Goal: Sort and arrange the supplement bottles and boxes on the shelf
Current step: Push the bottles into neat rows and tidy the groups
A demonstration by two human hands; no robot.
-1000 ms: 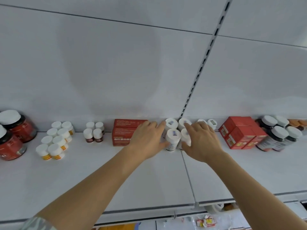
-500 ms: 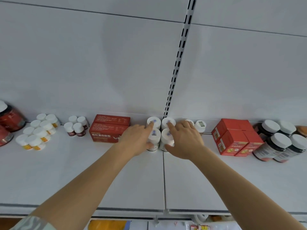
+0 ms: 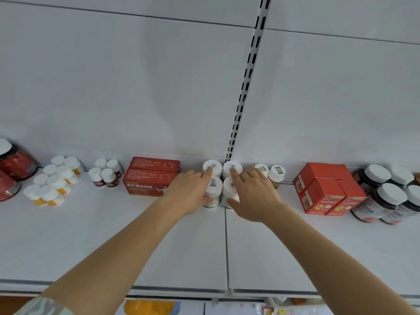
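Observation:
Four white supplement bottles (image 3: pixel 215 188) stand in a tight two-by-two block at the middle of the white shelf (image 3: pixel 113 237), against the back wall. My left hand (image 3: pixel 187 193) lies along the block's left side, its index finger on the back-left cap and its thumb at the front-left bottle's base. On the other side, my right hand (image 3: pixel 253 197) has its index finger on the back-right cap (image 3: pixel 237 166) and its thumb before the front-right bottle. The fingers of both hands are stretched out.
Left of the block lie stacked red boxes (image 3: pixel 150 178), then small dark-red-labelled bottles (image 3: pixel 105 176), yellow-labelled bottles (image 3: pixel 54 185) and red jars (image 3: pixel 16 163). To the right stand two green-stickered bottles (image 3: pixel 276 173), red boxes (image 3: pixel 325 189) and dark bottles (image 3: pixel 386 201).
Both hands have stayed at the white bottles. The bottles now stand closer together in a neat square, and my index fingers rest on the two back caps. The view has shifted slightly.

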